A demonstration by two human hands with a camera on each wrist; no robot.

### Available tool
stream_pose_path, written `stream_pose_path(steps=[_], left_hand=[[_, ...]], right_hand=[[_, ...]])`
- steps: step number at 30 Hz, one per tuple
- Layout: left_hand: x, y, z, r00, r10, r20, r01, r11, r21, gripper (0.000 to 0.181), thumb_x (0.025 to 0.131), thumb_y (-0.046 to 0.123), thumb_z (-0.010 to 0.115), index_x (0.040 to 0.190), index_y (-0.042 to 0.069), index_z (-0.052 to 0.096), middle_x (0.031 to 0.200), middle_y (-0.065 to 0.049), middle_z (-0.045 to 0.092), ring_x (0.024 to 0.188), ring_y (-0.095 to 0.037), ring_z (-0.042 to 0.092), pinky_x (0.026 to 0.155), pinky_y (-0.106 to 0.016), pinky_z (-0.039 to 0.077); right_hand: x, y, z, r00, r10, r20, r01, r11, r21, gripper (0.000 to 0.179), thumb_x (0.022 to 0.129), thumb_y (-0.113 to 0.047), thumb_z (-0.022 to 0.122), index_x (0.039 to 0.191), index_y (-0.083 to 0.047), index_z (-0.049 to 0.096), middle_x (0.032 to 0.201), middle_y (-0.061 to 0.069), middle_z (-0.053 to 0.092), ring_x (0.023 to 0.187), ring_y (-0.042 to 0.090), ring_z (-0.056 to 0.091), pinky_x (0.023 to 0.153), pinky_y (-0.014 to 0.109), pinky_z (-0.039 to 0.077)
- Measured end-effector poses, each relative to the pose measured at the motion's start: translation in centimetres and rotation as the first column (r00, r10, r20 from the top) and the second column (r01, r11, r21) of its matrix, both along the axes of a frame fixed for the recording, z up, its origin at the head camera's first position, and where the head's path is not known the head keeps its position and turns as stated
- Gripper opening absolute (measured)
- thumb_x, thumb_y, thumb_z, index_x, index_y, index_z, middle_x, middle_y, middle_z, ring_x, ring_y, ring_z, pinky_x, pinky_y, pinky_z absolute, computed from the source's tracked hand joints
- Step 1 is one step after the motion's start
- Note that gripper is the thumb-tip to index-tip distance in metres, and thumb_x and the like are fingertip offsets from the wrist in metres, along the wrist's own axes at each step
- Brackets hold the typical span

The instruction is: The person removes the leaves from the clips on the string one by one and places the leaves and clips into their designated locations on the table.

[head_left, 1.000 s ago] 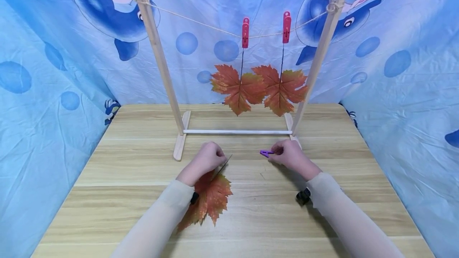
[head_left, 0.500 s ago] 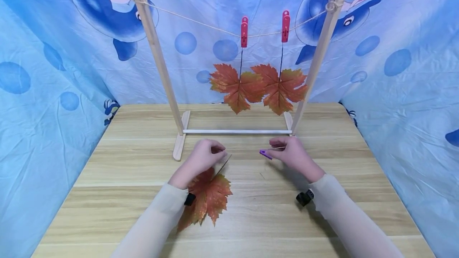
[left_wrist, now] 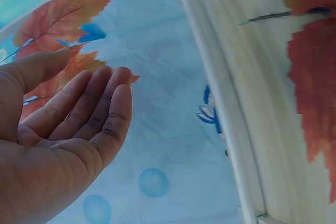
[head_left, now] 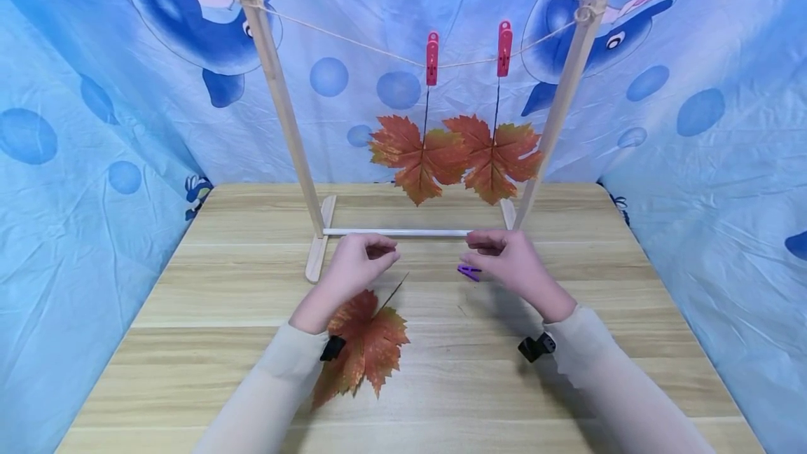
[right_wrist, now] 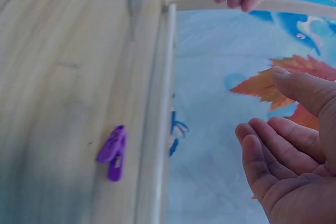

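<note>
My left hand (head_left: 357, 265) hovers above the table with relaxed fingers and an empty palm, as the left wrist view shows. Below its wrist an orange-red maple leaf (head_left: 372, 342) lies flat, its dark stem (head_left: 395, 291) pointing away to the right. My right hand (head_left: 507, 258) is also raised and holds nothing, thumb apart from the loosely bent fingers. Just under its fingertips in the head view lies a purple clothespin (head_left: 468, 272), seen whole on the wood in the right wrist view (right_wrist: 114, 153).
A wooden stand with two posts (head_left: 280, 104) and a white crossbar (head_left: 397, 232) stands behind the hands. From its string (head_left: 343, 37) two red clothespins (head_left: 431, 58) hold two hanging leaves (head_left: 421, 160) by their stems. A blue dolphin-print cloth (head_left: 76, 244) surrounds the table.
My right hand has let go of the purple clothespin, which stays on the table. The left hand has left the leaf's stem. Both hands have risen with fingers loosened.
</note>
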State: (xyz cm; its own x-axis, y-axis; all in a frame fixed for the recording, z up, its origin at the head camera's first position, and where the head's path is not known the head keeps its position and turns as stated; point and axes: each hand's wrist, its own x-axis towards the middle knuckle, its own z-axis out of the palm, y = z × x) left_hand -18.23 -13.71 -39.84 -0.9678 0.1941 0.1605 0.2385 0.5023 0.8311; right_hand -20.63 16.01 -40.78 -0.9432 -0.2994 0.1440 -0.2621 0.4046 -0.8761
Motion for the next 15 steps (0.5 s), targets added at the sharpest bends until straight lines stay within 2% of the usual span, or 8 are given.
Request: stream_pose_path(steps=[7, 15], left_hand=[[0.3, -0.1, 1.5, 1.000, 0.030, -0.001, -0.030, 0.997, 0.076, 0.018, 0.093, 0.015, 0.077, 0.108, 0.005, 0.078, 0.097, -0.002, 0.074, 0.088, -0.017, 0.069, 0.075, -0.035, 0.056], [0.3, 0.2, 3.2, 0.998, 0.015, -0.053, -0.003, 0.978, 0.208, 0.021, 0.093, 0.009, 0.075, 0.111, -0.001, 0.076, 0.101, -0.009, 0.074, 0.090, -0.022, 0.071, 0.077, -0.032, 0.056]], right_hand=[[0.5, -0.3, 1.7, 1.000, 0.011, -0.022, -0.012, 0.999, -0.050, 0.038, 0.086, -0.016, 0.085, 0.119, -0.002, 0.074, 0.111, 0.009, 0.073, 0.101, 0.024, 0.070, 0.086, 0.031, 0.055], [0.6, -0.7, 3.7, 0.996, 0.038, -0.076, -0.042, 0.998, -0.047, 0.039, 0.086, -0.020, 0.086, 0.120, -0.005, 0.074, 0.112, 0.004, 0.073, 0.101, 0.021, 0.071, 0.084, 0.030, 0.056]])
